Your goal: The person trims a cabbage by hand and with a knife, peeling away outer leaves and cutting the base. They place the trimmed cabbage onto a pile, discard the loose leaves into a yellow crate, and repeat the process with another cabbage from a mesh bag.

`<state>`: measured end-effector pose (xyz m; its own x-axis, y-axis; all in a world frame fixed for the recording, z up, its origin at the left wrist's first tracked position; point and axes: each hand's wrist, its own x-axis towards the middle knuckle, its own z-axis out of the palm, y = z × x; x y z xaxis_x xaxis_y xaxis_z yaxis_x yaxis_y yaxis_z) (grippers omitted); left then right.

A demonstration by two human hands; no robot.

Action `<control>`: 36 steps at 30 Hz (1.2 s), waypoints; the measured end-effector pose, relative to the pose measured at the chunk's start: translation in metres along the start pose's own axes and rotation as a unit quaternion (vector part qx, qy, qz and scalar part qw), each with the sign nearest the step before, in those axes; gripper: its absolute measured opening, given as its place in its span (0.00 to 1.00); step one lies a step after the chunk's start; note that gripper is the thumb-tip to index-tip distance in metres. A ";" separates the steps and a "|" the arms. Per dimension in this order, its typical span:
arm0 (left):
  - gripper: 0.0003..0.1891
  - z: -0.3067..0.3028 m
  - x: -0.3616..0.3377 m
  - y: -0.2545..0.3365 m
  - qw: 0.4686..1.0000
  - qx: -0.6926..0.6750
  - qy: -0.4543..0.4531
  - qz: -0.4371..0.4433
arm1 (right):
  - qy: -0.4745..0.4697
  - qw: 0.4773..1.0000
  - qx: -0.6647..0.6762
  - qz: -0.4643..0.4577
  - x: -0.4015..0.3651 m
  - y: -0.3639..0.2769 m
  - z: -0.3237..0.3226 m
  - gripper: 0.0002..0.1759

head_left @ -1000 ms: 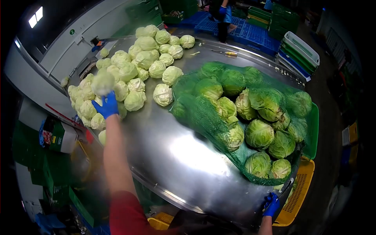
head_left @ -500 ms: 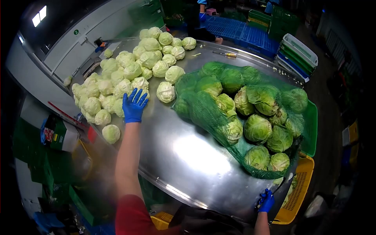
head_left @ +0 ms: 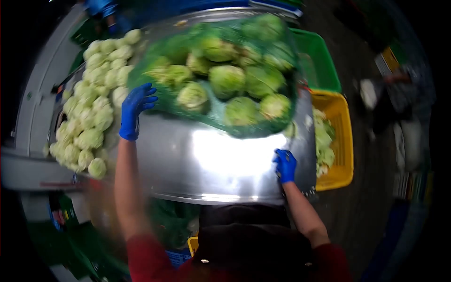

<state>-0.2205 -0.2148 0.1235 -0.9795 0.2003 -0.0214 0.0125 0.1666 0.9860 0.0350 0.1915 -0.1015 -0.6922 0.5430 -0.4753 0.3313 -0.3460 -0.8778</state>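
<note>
My left hand [head_left: 135, 110], in a blue glove, has its fingers spread at the left edge of a green mesh bag [head_left: 213, 123]; nothing is in it. Several cabbages [head_left: 226, 81] lie in and under the mesh. Left of that hand, pale trimmed cabbages [head_left: 87, 113] form a large pile. My right hand [head_left: 285, 165], also gloved in blue, is closed over the metal table [head_left: 174, 155] near its right end. It grips something dark that I cannot make out. A cabbage inside the bag's lower right edge is nearest to it.
A yellow crate [head_left: 345, 141] holding leaves stands against the table's right end, with a green crate [head_left: 324, 61] behind it. At the upper left, a co-worker's blue-gloved hand and sleeve [head_left: 104, 8] show. Blue crates line the far table edge.
The view has turned toward the right. My left hand has left the pale pile and come to the bag's left edge. My right hand has moved in over the table, below the bag.
</note>
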 end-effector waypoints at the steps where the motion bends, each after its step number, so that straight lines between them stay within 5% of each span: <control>1: 0.22 0.028 0.005 -0.001 0.999 0.012 -0.030 0.014 | -0.005 1.000 0.006 -0.023 0.004 0.011 -0.003 0.06; 6: 0.17 0.189 0.025 -0.016 0.981 0.029 -0.183 0.050 | -0.042 0.998 0.041 0.026 0.000 0.007 -0.013 0.08; 10: 0.18 0.269 0.015 -0.011 0.965 0.144 -0.215 0.048 | -0.074 0.995 0.072 -0.003 -0.001 -0.007 -0.030 0.10; 12: 0.21 0.272 0.010 -0.028 0.958 0.183 -0.150 0.162 | -0.071 0.995 0.059 -0.048 -0.003 -0.030 -0.041 0.10; 16: 0.26 0.246 0.004 -0.094 0.995 -0.055 0.087 0.011 | -0.108 0.989 -0.009 -0.102 0.000 -0.094 -0.027 0.12; 18: 0.25 0.227 -0.016 -0.145 0.992 -0.035 0.121 -0.030 | -0.155 0.922 -0.040 -0.352 0.026 -0.077 0.007 0.13; 19: 0.24 0.220 -0.014 -0.177 0.994 0.026 0.105 -0.007 | -0.225 0.950 -0.073 -0.201 0.012 -0.118 0.021 0.12; 20: 0.26 0.209 -0.009 -0.204 0.972 -0.166 0.103 -0.128 | -0.251 0.946 -0.004 -0.204 0.031 -0.094 0.049 0.15; 21: 0.27 0.227 -0.022 -0.168 0.972 -0.170 0.093 -0.134 | -0.281 0.939 0.009 -0.199 0.047 -0.070 0.071 0.19; 22: 0.30 0.236 -0.023 -0.153 0.940 -0.191 0.182 -0.214 | -0.266 0.900 -0.213 -0.273 0.031 -0.124 0.071 0.25; 23: 0.30 0.233 -0.018 -0.157 0.936 -0.261 0.106 -0.211 | -0.206 0.874 -0.265 -0.352 0.044 -0.110 0.090 0.31; 24: 0.31 0.227 -0.014 -0.160 0.923 -0.322 0.032 -0.209 | -0.247 0.878 -0.323 -0.252 0.037 -0.135 0.098 0.32; 27: 0.29 0.224 0.001 -0.195 0.932 -0.284 -0.022 -0.224 | -0.236 0.846 -0.419 -0.231 0.048 -0.133 0.120 0.36; 29: 0.29 0.234 -0.002 -0.161 0.921 -0.302 -0.060 -0.239 | -0.229 0.831 -0.454 -0.226 0.046 -0.134 0.122 0.38; 32: 0.28 0.233 -0.009 -0.157 0.913 -0.332 -0.058 -0.228 | -0.278 0.864 -0.370 -0.200 0.054 -0.124 0.112 0.40; 36: 0.30 0.235 -0.021 -0.145 0.892 -0.433 -0.002 -0.133 | -0.251 0.903 -0.178 -0.299 0.040 -0.081 0.111 0.40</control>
<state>-0.1543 -0.0160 -0.0578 -0.9241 0.2689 -0.2715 -0.3812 -0.5987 0.7044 -0.0907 0.1560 -0.0426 -0.9895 0.1059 0.0982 -0.0741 0.2109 -0.9747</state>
